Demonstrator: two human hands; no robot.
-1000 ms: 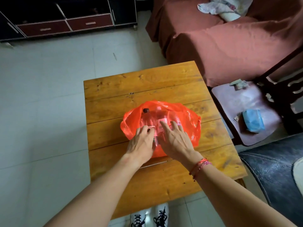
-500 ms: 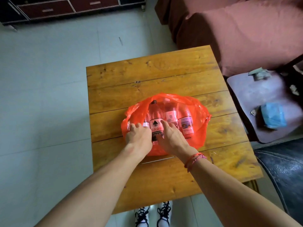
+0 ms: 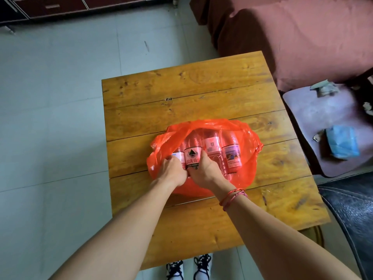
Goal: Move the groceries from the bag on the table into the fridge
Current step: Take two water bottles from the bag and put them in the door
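The orange bag lies open in the middle of the wooden table, with its mouth towards 6 o'clock. Four bottles lie in it side by side, caps towards 12. The left hand has its fingers curled over the white-label bottle at the 9 o'clock end of the row. The right hand is closed on the base of the black-label bottle next to it, thumb along the bottle's side. The pink-label bottle and the purple-label bottle lie untouched towards 3 o'clock.

The step looks like drawing the first bottles out of the bag. To do it well, each hand should wrap fully round a bottle's body, not its rounded base. It should pull straight back towards 6 o'clock, so the thin plastic does not snag or drag the other two bottles along. Left loose, those two could roll.

The table's near edge is just behind the wrists, so the bottles should be lifted clear, not slid. The sofa crowds the table at 1 o'clock and a chair stands close at 3. Open floor runs from 8 to 11 o'clock, the freer way to turn. No fridge is in view.
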